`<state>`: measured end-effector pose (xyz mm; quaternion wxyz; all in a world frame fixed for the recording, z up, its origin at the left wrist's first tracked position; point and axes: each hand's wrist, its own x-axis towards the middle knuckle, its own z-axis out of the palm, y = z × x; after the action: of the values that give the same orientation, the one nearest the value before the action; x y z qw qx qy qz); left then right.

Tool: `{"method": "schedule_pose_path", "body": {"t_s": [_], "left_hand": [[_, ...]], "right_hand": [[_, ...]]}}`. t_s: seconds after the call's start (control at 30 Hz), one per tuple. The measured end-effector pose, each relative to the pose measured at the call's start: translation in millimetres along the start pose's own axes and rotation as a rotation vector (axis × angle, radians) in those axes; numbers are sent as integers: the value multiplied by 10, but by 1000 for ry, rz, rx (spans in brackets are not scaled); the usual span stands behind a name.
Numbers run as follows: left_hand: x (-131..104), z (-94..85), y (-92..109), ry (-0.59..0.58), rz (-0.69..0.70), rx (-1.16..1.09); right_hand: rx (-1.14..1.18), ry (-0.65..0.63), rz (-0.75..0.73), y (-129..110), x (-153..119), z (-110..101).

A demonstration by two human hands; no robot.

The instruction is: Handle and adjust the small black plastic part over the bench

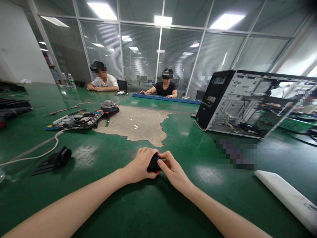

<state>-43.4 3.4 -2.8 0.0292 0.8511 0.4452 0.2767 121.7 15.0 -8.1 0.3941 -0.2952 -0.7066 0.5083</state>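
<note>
A small black part (154,162) is between my two hands, above the green table (116,205) near its front. My left hand (143,164) wraps round it from the left. The fingers and thumb of my right hand (170,166) pinch its right side. Much of the part is hidden by my fingers, and its exact shape is too small to tell. A black round piece with flat fins (60,157) lies on the table to the left of my left hand.
A circuit board (79,119) and a cooler (109,106) lie back left, with a cable (56,140). An open computer case (215,102) stands at right, near a white slab (284,195). Two people (105,81) (165,87) sit across the table.
</note>
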Motion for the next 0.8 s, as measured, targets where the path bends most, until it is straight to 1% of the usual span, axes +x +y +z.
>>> {"method": "schedule_pose_path", "body": {"t_s": [0.13, 0.27, 0.4, 0.47, 0.63, 0.73, 0.8], "left_hand": [[2, -12, 16, -9, -13, -2], [0, -12, 9, -13, -13, -8], [-1, 0, -11, -10, -13, 1], [1, -3, -9, -14, -14, 1], [8, -22, 14, -16, -16, -4], [7, -25, 13, -9, -9, -10], [5, -24, 7, -7, -7, -15]], "right_hand": [[-1, 36, 35, 37, 57, -11], [2, -29, 55, -12, 36, -23], [18, -78, 20, -56, -19, -25], [16, -63, 20, -43, -16, -23], [41, 33, 53, 4, 56, -22], [50, 18, 86, -10, 57, -23], [53, -14, 76, -27, 31, -24]]}}
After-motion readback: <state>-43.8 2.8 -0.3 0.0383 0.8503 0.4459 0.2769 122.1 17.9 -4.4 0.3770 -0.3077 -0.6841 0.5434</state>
